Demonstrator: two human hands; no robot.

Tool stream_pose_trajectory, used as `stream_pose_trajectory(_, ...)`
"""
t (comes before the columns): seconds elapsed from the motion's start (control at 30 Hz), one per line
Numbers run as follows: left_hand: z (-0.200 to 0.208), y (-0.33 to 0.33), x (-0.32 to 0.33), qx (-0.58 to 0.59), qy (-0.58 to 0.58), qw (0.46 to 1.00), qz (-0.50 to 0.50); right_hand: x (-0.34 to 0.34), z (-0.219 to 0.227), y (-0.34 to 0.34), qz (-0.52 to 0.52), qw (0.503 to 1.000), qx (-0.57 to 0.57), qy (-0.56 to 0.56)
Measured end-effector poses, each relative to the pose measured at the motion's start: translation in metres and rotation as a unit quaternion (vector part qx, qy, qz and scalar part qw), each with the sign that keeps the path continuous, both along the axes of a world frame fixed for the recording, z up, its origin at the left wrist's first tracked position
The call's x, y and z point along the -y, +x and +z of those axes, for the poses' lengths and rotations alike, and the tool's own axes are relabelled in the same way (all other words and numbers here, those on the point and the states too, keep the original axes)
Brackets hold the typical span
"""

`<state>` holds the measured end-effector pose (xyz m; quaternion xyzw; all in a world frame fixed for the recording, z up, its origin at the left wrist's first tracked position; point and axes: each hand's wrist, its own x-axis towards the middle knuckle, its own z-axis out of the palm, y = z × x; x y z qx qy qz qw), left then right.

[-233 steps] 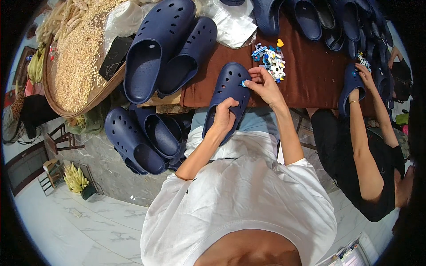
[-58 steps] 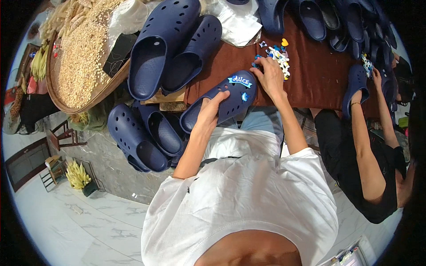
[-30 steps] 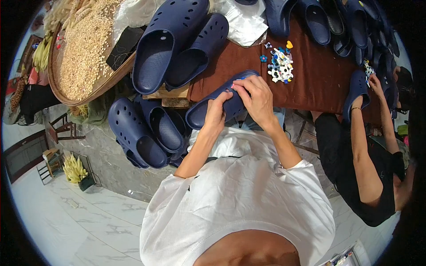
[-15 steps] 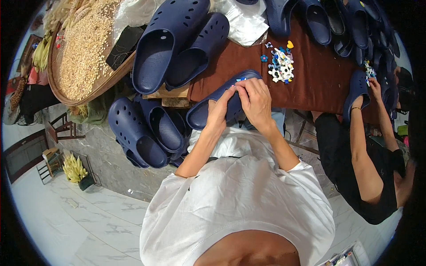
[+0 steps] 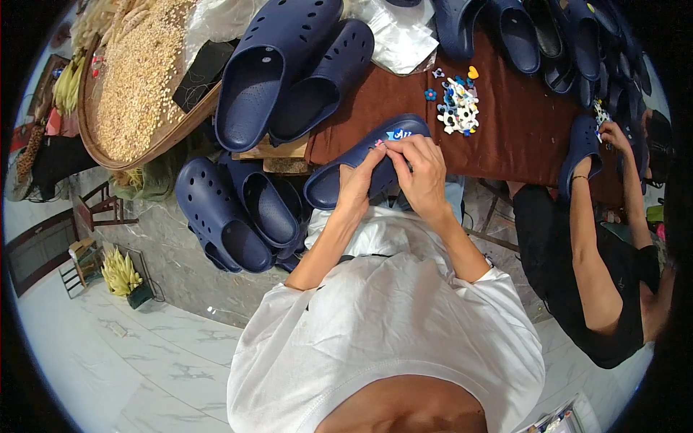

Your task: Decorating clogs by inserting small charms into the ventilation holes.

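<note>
A navy clog (image 5: pixel 323 187) lies in front of me at the table's near edge, toe pointing away to the right. My left hand (image 5: pixel 356 180) grips it with fingers inside the foot opening and the thumb up on the vamp. A small pink shoe charm (image 5: pixel 379 143) sits by that thumb tip. My right hand (image 5: pixel 419 175) is bent over the clog's upper, its fingertips pinched at the pink charm. Beyond them, a blue and white shoe charm (image 5: pixel 399 134) shows on the toe. What lies under my right fingers is hidden.
Loose shoe charms (image 5: pixel 458 108) lie piled on the brown cloth (image 5: pixel 505 130). Large navy clogs (image 5: pixel 249 94) stand at left, more hang lower (image 5: pixel 224 216). A round tray of grain (image 5: pixel 137 86) is far left. At right, a co-worker's hand (image 5: pixel 613 136) works on another clog (image 5: pixel 581 148).
My right hand has drawn back slightly toward me, uncovering the blue and white charm on the toe. My left hand and the clog stay nearly in place.
</note>
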<state>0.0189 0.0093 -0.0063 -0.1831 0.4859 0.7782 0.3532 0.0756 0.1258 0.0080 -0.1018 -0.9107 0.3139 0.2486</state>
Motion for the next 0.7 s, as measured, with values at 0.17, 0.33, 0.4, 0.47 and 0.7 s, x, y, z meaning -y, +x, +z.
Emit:
stream_pose_trajectory(0.17, 0.0022, 0.0016, -0.0012, -0.03, -0.034, 0.999, -0.006, 0.0023, -0.001, 0.0046, -0.008, 1.0, 0.012, -0.014)
stream_pose_trajectory(0.33, 0.001, 0.0062, -0.0043, -0.057, -0.056, 0.997, 0.014, 0.0046, -0.0011, 0.006, -0.016, 1.0, 0.013, -0.023)
stream_pose_trajectory(0.4, 0.0004, 0.0067, -0.0044, -0.053, -0.059, 0.997, 0.014, 0.0039, -0.0013, 0.003, -0.028, 0.999, 0.016, -0.035)
stream_pose_trajectory(0.47, 0.0051, 0.005, -0.005, -0.058, -0.046, 0.997, 0.009, 0.0012, -0.0011, 0.002, -0.026, 0.998, 0.022, -0.055)
stream_pose_trajectory(0.7, 0.0016, 0.0067, -0.002, -0.06, -0.038, 0.997, -0.002, 0.0006, 0.0, 0.0091, 0.002, 0.996, 0.032, -0.08)
